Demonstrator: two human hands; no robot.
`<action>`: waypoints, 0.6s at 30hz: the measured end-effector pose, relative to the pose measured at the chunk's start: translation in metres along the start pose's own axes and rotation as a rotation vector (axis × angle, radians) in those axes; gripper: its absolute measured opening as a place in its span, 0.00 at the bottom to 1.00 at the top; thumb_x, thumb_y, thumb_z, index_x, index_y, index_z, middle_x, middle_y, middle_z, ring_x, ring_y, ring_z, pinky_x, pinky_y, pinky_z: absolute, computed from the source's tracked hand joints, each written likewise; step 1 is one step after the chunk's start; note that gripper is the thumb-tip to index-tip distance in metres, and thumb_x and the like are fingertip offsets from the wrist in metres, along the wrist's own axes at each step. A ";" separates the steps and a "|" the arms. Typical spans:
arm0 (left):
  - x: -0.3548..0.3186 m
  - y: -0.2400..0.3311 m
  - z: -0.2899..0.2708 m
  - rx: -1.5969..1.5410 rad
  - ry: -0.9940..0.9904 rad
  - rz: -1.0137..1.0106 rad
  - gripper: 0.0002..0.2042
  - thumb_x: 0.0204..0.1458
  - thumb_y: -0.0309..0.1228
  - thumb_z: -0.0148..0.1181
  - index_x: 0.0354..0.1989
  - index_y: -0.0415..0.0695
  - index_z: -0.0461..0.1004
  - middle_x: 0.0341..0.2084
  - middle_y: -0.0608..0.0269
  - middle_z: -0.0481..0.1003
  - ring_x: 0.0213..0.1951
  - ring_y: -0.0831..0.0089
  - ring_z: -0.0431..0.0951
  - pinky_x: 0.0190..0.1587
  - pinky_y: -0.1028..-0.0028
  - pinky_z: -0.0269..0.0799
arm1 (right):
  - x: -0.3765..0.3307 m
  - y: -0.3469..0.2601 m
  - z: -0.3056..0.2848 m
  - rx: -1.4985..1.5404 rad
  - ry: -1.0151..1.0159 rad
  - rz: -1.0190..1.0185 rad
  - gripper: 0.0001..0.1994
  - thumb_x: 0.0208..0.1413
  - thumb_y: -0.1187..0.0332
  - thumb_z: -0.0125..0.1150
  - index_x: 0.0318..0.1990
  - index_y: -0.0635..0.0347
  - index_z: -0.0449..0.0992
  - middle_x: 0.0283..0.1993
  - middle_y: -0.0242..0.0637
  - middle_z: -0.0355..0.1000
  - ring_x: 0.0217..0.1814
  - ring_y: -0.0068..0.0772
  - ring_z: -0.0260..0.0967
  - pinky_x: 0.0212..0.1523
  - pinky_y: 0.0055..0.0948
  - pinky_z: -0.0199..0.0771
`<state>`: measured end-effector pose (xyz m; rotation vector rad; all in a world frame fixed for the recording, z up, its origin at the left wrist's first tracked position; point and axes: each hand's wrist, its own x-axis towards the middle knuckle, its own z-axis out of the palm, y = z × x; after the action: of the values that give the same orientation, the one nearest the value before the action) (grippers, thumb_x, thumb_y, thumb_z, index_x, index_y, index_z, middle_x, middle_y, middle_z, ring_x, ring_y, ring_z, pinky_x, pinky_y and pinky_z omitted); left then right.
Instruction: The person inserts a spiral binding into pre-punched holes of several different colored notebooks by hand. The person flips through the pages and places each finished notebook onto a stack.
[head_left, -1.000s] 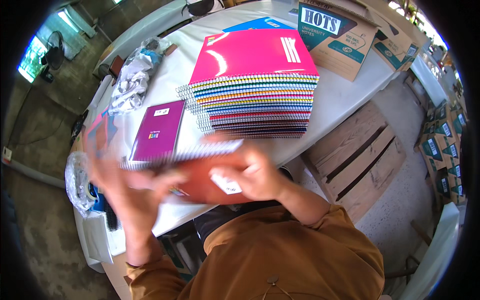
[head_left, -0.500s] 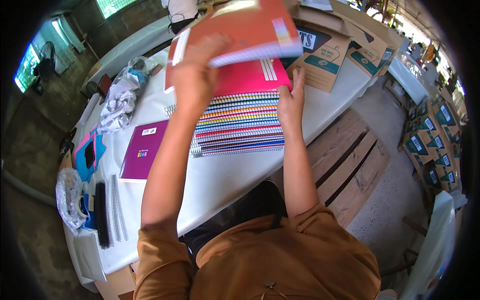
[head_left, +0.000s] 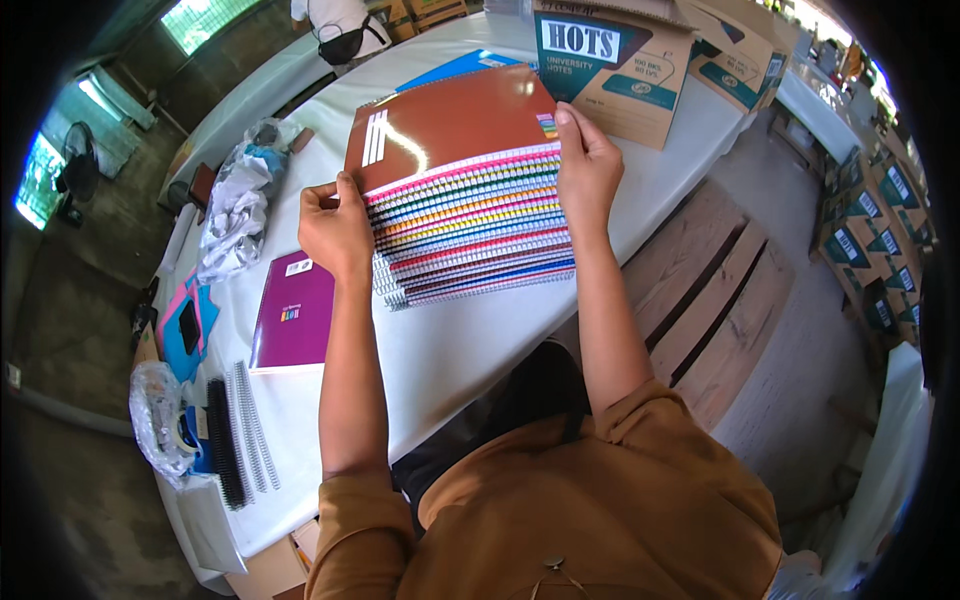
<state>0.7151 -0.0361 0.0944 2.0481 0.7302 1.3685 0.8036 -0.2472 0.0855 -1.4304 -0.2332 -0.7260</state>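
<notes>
A brown-covered notebook (head_left: 455,115) lies on top of a stack of spiral notebooks (head_left: 470,235), whose many-coloured wire bindings face me. My left hand (head_left: 337,225) is closed at the near left corner of the brown notebook, thumb on top and fingers curled. On the opposite side, my right hand (head_left: 590,165) grips the right edge with its thumb on the cover; its fingers are partly hidden. Left of the stack, a purple notebook (head_left: 293,315) rests flat on the table. Part of a blue notebook (head_left: 450,70) shows behind the brown one.
Cardboard boxes (head_left: 610,75) stand at the back right of the white-covered table (head_left: 440,365). Crumpled plastic (head_left: 235,205), a black phone (head_left: 189,326) and loose wire coils (head_left: 250,430) lie at the left. A wooden bench (head_left: 710,300) and stacked cartons (head_left: 875,240) are to the right.
The brown notebook, raised and blurred before, has come down on the stack and covers the pink one. My left hand has moved from over the cover to its left corner.
</notes>
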 end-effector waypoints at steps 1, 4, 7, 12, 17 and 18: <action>0.000 -0.003 0.000 -0.028 0.031 -0.045 0.13 0.45 0.38 0.61 0.20 0.41 0.72 0.15 0.61 0.72 0.19 0.68 0.72 0.28 0.70 0.68 | -0.001 0.001 0.003 -0.001 0.017 0.032 0.16 0.53 0.60 0.57 0.38 0.68 0.77 0.34 0.46 0.76 0.37 0.34 0.74 0.42 0.28 0.70; 0.018 -0.031 -0.003 -0.273 -0.201 0.055 0.13 0.49 0.37 0.59 0.23 0.39 0.72 0.15 0.63 0.71 0.19 0.76 0.68 0.26 0.74 0.65 | -0.003 0.009 0.000 0.025 0.057 0.099 0.15 0.51 0.61 0.61 0.34 0.69 0.78 0.31 0.42 0.77 0.35 0.30 0.74 0.40 0.26 0.70; 0.039 -0.076 -0.043 -0.211 -0.404 0.081 0.16 0.55 0.41 0.52 0.31 0.37 0.74 0.20 0.59 0.75 0.24 0.72 0.74 0.30 0.73 0.68 | -0.018 -0.001 -0.015 0.115 0.064 -0.085 0.15 0.54 0.65 0.57 0.42 0.70 0.74 0.43 0.45 0.74 0.47 0.34 0.71 0.48 0.28 0.66; 0.003 -0.182 -0.098 0.871 -0.777 0.031 0.19 0.50 0.45 0.52 0.39 0.41 0.74 0.33 0.48 0.76 0.36 0.50 0.76 0.39 0.59 0.71 | -0.116 0.010 -0.031 0.143 -0.159 -0.422 0.21 0.57 0.72 0.45 0.57 0.74 0.59 0.61 0.54 0.57 0.65 0.47 0.52 0.62 0.39 0.52; -0.038 -0.195 -0.090 1.133 -0.680 0.063 0.14 0.54 0.36 0.44 0.27 0.38 0.71 0.25 0.49 0.75 0.34 0.53 0.77 0.36 0.61 0.74 | -0.216 0.009 -0.004 0.198 -0.799 -0.148 0.22 0.50 0.74 0.56 0.54 0.61 0.65 0.53 0.47 0.66 0.57 0.46 0.62 0.55 0.38 0.59; -0.024 -0.216 -0.108 0.992 -0.670 0.148 0.14 0.55 0.35 0.44 0.26 0.37 0.71 0.23 0.48 0.75 0.33 0.53 0.77 0.35 0.60 0.73 | -0.227 0.016 -0.003 0.097 -0.902 -0.105 0.21 0.50 0.72 0.56 0.54 0.60 0.66 0.52 0.48 0.67 0.56 0.46 0.63 0.54 0.38 0.60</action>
<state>0.5781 0.1129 -0.0395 3.1057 1.0580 0.2379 0.6380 -0.1790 -0.0549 -1.5793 -1.0291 -0.0998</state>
